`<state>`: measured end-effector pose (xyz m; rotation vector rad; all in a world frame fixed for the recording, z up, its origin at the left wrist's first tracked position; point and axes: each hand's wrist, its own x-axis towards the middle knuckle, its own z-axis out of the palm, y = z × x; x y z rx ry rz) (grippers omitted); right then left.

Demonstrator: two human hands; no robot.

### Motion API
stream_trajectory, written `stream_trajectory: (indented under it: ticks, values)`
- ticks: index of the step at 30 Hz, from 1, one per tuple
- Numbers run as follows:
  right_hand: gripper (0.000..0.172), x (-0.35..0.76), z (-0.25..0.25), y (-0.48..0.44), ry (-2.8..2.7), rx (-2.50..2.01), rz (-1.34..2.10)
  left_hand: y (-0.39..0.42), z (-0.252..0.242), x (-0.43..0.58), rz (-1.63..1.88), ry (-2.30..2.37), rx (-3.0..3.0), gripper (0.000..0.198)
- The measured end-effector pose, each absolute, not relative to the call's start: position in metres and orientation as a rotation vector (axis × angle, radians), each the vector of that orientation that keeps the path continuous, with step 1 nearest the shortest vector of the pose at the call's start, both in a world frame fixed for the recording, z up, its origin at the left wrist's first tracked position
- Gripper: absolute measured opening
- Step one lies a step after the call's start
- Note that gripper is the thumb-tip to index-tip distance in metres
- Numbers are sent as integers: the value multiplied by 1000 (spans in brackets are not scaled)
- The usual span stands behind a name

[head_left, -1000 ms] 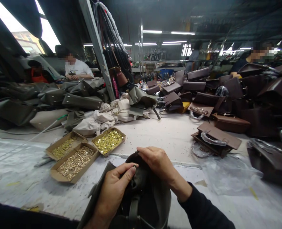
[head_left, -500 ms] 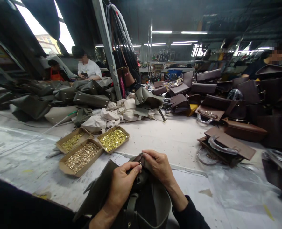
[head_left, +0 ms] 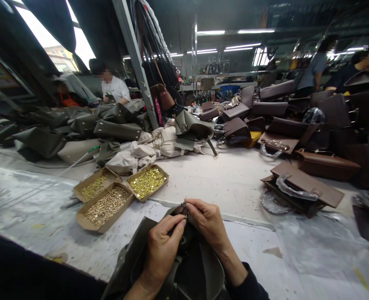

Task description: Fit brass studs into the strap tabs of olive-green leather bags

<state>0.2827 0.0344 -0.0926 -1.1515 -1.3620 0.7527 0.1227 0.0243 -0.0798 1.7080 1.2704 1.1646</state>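
While it lies at the near edge of the worktable point(head_left: 234, 183), directly below the camera, the olive bag point(head_left: 203, 266) is held by both hands at its upper rim. The left hand point(head_left: 161, 250) is curled, its thumb and forefinger pinching the rim from the near side. The right hand point(head_left: 208, 221) meets it from the far side, its fingertips pressed together on the same spot of the rim. Whether a small fitting sits between the fingertips cannot be told. The bag's mouth gapes open towards the camera.

Just beyond and to the left, three cardboard trays point(head_left: 108, 206) stand side by side, touching, each filled with small brass-coloured hardware. Loose bits of the same are scattered over the table surface. Behind the trays lies a heap of cream bags point(head_left: 140, 150), and further left a pile of olive bags point(head_left: 78, 125). To the right, well apart from the hands, a brown bag point(head_left: 306, 185) lies flat with its handle in clear plastic, and stacked brown bags point(head_left: 297, 121) lie behind it. A slanted metal post point(head_left: 134, 54) carries hanging straps. A seated co-worker in a white shirt point(head_left: 115, 88) is at the far left.
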Motion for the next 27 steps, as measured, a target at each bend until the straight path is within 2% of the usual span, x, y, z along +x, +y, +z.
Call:
stream_trajectory:
  ticks: [4, 8, 12, 27]
  values:
    - [19, 284, -94, 33, -1338, -1146, 751, 24, -82, 126, 962, 1360, 1371, 27]
    - [19, 282, -95, 31, -1340, -1120, 749, 26, -89, 125, 1016, 1370, 1087, 44]
    - [18, 280, -98, 31, -1365, -1101, 720, 27, -93, 125, 1079, 1329, 905, 52]
    - [19, 277, -100, 29, -1372, -1075, 656, 28, -102, 130, 1107, 1427, 1008, 47]
